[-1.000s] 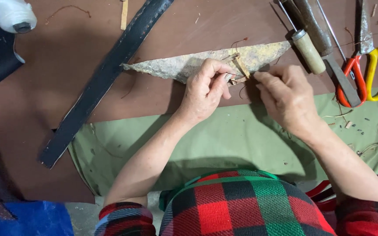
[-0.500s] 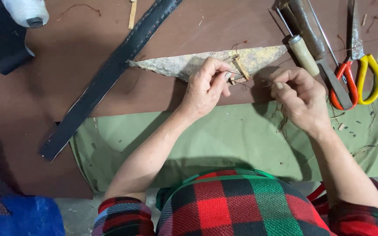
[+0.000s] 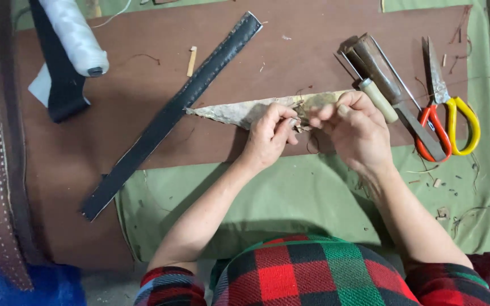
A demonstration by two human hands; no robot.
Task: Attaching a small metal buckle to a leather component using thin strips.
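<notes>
Two hands meet over a long, pale grey, rough-textured strip of hide that tapers to a point at its left end and lies across the brown leather sheet on the surface. We see no packages, labels or signs; the nearest wrapped item is a white spool of cord at upper left, lying on a black strip. Our left hand has its fingers curled close together, pinched on the right part of the hide. Our right hand has thumb and forefinger drawn together on a small frayed bit at the same spot; what exactly they grip we cannot tell. The hide looks mottled and wrinkled, with ragged edges. A black stitched strap runs diagonally just left of it, its edge touching the hide's tip. Right of the hands lie a wooden-handled awl, a dark knife and red and yellow scissors on the green cloth.
</notes>
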